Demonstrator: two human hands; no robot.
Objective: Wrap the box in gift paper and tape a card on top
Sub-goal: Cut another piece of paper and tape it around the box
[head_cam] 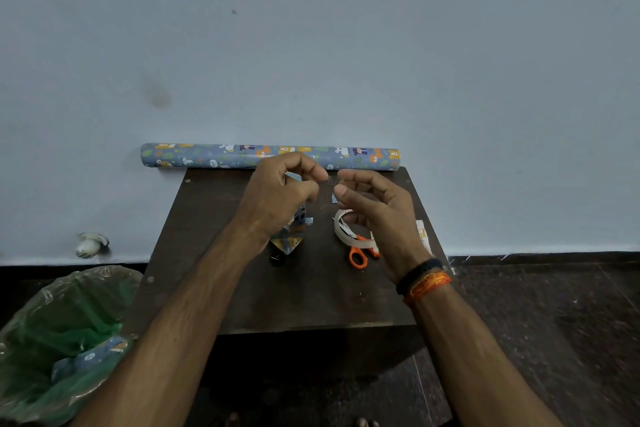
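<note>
A small box wrapped in blue animal-print gift paper lies on the dark table, mostly hidden under my left hand. Both hands hover above the table's far half. Between them a short clear strip of tape is stretched; my left hand pinches one end with curled fingers and my right hand pinches the other between thumb and forefinger. Below my right hand lies a roll of clear tape. A white card peeks out at the table's right edge.
Orange-handled scissors lie beside the tape roll. The gift paper roll rests along the wall at the table's far edge. A green-lined bin with paper scraps stands on the floor at left. A small black object sits near the box.
</note>
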